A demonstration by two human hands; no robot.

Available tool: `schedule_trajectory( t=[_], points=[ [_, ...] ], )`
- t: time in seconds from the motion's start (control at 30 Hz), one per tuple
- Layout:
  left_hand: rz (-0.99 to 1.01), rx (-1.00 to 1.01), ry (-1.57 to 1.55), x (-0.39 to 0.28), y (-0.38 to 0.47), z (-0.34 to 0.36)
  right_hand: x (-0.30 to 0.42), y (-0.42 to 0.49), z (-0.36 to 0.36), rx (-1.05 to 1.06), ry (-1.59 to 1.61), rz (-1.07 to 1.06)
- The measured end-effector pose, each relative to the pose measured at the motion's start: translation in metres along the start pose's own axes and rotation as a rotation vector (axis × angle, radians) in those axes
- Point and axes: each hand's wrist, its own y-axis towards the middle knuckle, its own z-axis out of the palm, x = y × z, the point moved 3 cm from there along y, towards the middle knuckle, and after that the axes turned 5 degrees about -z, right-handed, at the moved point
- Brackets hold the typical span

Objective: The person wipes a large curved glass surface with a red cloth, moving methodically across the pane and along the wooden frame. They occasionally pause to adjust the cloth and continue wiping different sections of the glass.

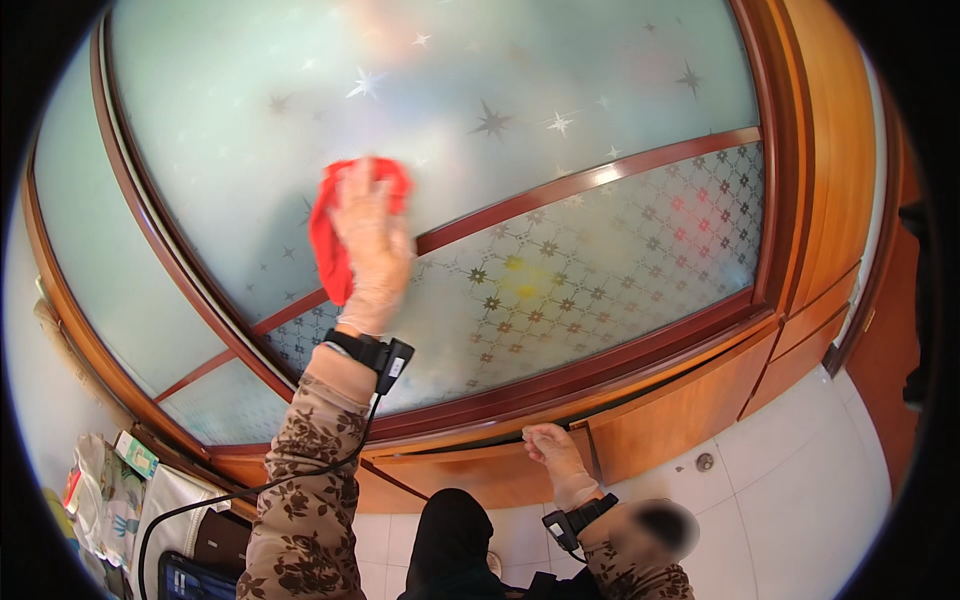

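My left hand (369, 240), in a clear thin glove, presses a red cloth (330, 225) flat on the frosted glass panel (480, 67) of a wood-framed sliding door. Star shapes decorate this upper pane; below the red-brown crossbar (600, 176) the glass has a flower lattice pattern. The cloth lies just above and over the left part of the crossbar, and the hand is slightly blurred. My right hand (555, 457), gloved as well, hangs low by the wooden drawer fronts with its fingers curled; nothing plain shows in it. A black band with a small device sits on each wrist.
A second frosted panel (150, 225) stands at the left. Wooden drawers (682, 405) run below the door, over a tiled floor (795, 465) with a small round metal piece (704, 462). Bags (105, 495) lie at lower left. A black cable (247, 491) trails from the left wrist.
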Motion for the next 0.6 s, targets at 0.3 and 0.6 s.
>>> schedule_trajectory(
  t=[0.3,0.6],
  points=[
    [0.606,0.477,-0.147,-0.045,0.048,0.022,0.001,0.003,-0.002,-0.019,-0.05,0.027],
    [0.215,-0.048,0.311,0.098,0.107,-0.034,-0.002,0.003,-0.002,-0.007,-0.057,0.051]
  ],
)
